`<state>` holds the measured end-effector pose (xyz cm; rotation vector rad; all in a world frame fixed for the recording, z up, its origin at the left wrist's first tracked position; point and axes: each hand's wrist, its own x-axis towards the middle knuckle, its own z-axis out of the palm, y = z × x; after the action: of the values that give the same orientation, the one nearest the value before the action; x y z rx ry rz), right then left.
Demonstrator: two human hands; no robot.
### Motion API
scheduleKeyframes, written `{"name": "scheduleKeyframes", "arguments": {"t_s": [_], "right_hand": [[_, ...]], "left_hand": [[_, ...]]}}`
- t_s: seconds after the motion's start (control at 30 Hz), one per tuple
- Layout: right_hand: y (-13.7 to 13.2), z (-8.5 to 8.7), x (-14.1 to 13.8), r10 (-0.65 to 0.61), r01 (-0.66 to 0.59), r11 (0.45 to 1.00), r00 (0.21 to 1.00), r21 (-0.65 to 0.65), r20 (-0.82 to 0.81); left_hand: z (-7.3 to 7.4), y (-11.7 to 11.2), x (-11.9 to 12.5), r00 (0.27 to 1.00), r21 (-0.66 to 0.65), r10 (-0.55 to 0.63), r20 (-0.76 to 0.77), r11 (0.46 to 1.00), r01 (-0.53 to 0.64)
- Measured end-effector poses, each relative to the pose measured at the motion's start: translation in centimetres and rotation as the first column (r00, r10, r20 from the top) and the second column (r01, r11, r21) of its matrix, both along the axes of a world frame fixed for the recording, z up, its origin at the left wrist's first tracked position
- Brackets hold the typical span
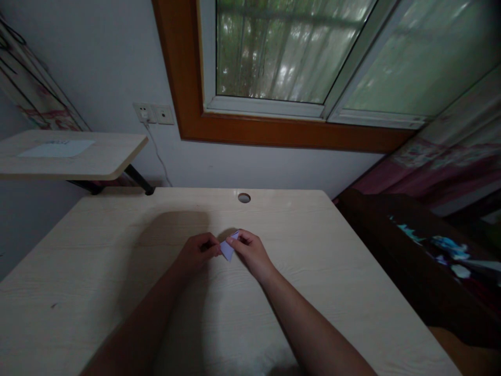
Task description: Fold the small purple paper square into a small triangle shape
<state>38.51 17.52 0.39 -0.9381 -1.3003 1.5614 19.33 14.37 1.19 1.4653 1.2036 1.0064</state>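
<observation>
- Both your hands meet above the tabletop: left hand and right hand pinch the small folded paper from opposite sides, so it stays steady.

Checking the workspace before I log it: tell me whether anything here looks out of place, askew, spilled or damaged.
Nothing stands out. The left hand and right hand pinch a folded lilac paper at the desk, which shows only a dark speck near its left edge. No spill or damage visible.
</observation>
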Motion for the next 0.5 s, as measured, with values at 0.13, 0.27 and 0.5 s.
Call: {"name": "scheduleKeyframes", "arguments": {"t_s": [0.13, 0.27, 0.5], "right_hand": [[0.1, -0.21, -0.03, -0.046, 0.041, 0.997, 0.996, -0.061, -0.079], [0.19, -0.46, -0.1, -0.119, 0.104, 0.989, 0.981, -0.101, -0.153], [0.57, -0.75, -0.15, -0.253, 0.231, 0.964, 0.947, -0.13, -0.197]], "left_hand": [[-0.24, 0.11, -0.23, 1.0, 0.001, -0.021, 0.005, 1.0, 0.021], [-0.23, 0.16, -0.27, 1.0, -0.029, -0.018, 0.025, 0.999, 0.019], [-0.11, 0.11, -0.37, 0.996, -0.045, -0.031, 0.087, 0.998, 0.035]]}}
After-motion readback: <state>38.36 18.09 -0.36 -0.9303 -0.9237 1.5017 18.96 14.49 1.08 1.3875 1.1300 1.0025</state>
